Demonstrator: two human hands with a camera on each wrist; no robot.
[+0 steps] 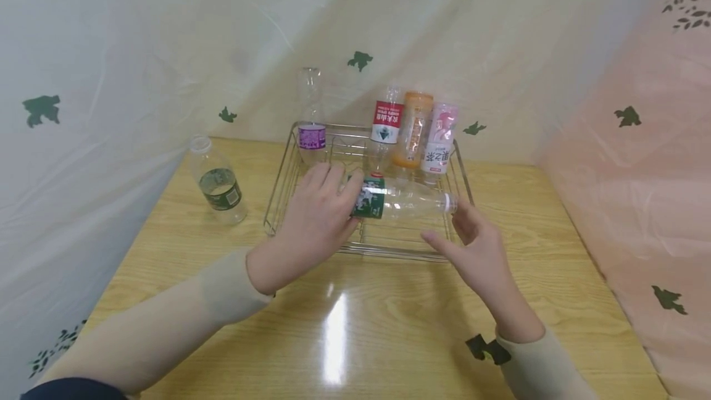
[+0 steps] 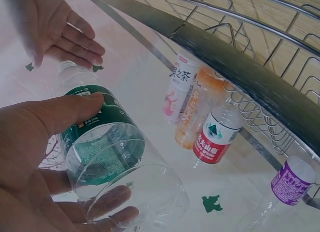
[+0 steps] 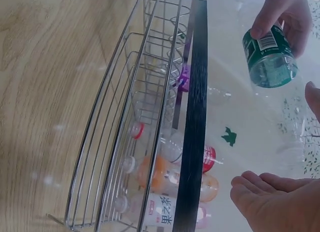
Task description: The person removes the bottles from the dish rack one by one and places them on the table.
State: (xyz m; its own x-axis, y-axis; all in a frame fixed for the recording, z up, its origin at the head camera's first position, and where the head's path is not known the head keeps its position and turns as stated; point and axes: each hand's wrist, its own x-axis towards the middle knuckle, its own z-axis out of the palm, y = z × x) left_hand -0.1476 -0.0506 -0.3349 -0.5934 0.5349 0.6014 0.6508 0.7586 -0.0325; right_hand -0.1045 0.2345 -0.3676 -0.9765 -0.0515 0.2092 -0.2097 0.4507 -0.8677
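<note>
My left hand (image 1: 319,215) grips the lower part of a clear plastic bottle (image 1: 411,196) with a green label, its thumb over the label in the left wrist view. The bottle lies sideways in the air above a metal wire basket (image 1: 280,171), neck to the right. Beside the neck is my right hand (image 1: 480,252), fingers extended and thumb apart; whether it touches the bottle I cannot tell. In the basket, a purple-labelled bottle (image 1: 312,137) stands at the left. A red-and-white-labelled bottle (image 1: 386,122), an orange bottle (image 1: 413,131) and a pink-and-white bottle (image 1: 440,141) stand side by side at the right.
Another clear bottle (image 1: 219,187) with a green label stands on the wooden table (image 1: 555,276), left of the basket. A pale patterned sheet (image 1: 222,36) hangs behind and beside the table. A dark bar (image 3: 195,117) crosses both wrist views.
</note>
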